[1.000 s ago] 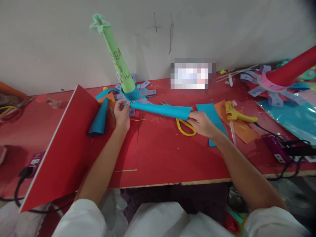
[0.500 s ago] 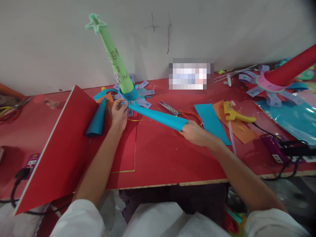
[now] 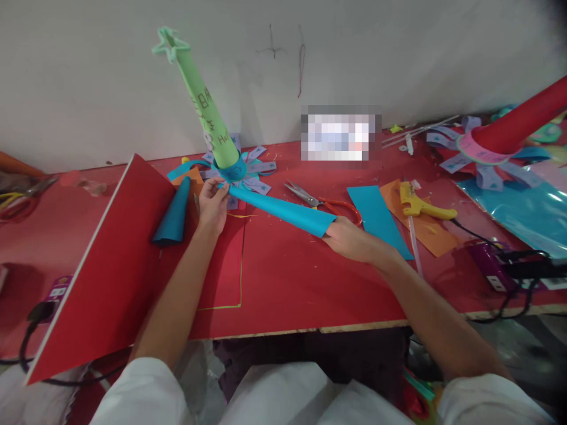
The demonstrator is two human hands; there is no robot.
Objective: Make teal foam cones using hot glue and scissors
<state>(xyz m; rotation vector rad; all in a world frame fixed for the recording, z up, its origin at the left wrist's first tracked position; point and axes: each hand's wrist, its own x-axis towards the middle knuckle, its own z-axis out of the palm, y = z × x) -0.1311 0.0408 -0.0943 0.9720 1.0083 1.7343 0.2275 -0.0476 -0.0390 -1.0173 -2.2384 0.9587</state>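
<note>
The left hand [image 3: 212, 205] pinches the paper roll [image 3: 283, 209] by its thin end; the right hand [image 3: 349, 239] holds the wide, probably against unrolling.

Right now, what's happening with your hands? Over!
Left fingers pinching blue cone, narrow end. Right fingers at wide end, partly hidden. Scissors close behind cone.

You were in what looked like a papercraft workshop. Along a plain grey wall [image 3: 420, 53] ran a long red surface [image 3: 292, 289], strewn with scissors [image 3: 305, 195], a yellow glue gun [image 3: 413, 204], blue card [image 3: 378, 218], orange card [image 3: 436, 236] and a purple power strip [image 3: 488, 265] with black plugs [image 3: 525, 267]. A blue paper cone [image 3: 283, 209], a green tube [image 3: 206, 109] bearing handwritten characters and a red tube [image 3: 527, 126] pointed to handicraft making.
</note>
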